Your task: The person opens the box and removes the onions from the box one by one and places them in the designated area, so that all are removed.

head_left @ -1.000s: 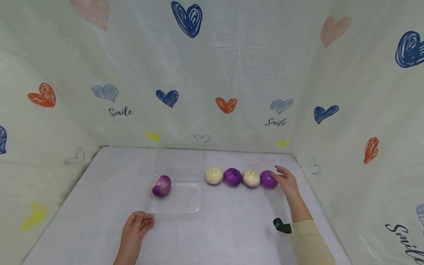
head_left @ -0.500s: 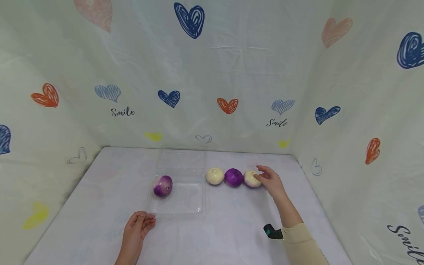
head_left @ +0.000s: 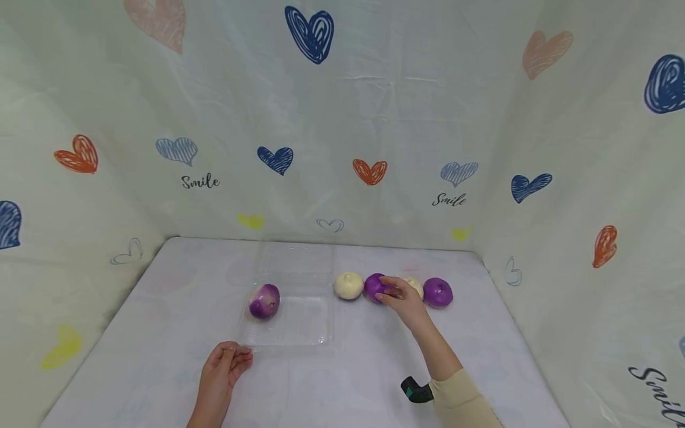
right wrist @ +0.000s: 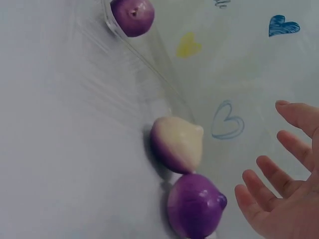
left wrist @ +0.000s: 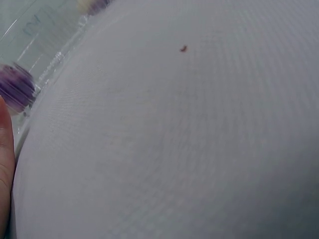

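A clear plastic container lies with its lid opened toward the back, and one purple-and-white onion sits in its left part. My left hand pinches the container's front left corner between thumb and fingers. To the right, white and purple onions stand in a row: a white onion, a purple onion, a second white onion and a purple onion at the end. Over the row, my right hand overlaps the two middle ones. In the right wrist view its fingers are spread and grip nothing.
A black wrist camera sits by the right sleeve. The white table is bounded at the back and sides by a curtain printed with hearts.
My right hand has moved left along the row, from the end purple onion past the white one to the other purple onion. The onions, container and left hand stay in place.
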{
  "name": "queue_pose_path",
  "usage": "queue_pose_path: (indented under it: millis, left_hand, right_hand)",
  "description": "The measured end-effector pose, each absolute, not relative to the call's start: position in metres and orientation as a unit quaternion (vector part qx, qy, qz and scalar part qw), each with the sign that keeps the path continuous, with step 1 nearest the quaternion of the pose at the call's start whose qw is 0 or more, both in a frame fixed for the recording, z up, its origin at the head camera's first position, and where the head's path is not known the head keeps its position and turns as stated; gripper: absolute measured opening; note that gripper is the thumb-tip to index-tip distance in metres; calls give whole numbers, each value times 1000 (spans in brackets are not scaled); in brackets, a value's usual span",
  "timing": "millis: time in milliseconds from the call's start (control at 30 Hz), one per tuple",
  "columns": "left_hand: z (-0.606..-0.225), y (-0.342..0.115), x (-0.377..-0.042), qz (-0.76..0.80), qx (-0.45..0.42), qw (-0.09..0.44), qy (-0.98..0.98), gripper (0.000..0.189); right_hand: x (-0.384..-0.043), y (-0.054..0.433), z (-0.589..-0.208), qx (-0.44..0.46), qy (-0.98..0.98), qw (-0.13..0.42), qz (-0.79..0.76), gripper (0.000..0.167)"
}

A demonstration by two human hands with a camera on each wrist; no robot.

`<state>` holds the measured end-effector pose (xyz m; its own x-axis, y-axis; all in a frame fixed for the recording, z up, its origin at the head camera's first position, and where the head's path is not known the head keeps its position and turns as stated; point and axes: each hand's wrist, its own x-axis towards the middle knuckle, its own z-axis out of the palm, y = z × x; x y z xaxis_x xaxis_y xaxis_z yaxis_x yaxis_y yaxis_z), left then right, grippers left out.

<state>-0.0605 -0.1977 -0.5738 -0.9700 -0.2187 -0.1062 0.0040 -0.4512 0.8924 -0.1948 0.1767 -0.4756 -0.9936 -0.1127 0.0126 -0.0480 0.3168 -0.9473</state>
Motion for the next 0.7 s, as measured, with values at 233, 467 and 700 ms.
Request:
queue_pose_path:
  millis: [233,467,700]
  left_hand:
    - [-576,-199,-59,-850,77,77,-516,17]
    - [-573,-199,-59,-845,100,73,-520,17]
    - [-571,-197,-60,-836,118,70,-531,18]
  right_hand:
    - [-184,145,-480,-102,802,50,-586,42]
    - [-178,112,-484,-150,795,65,-585,40]
    - [-176,91,-492,-172,798,99,-570,40]
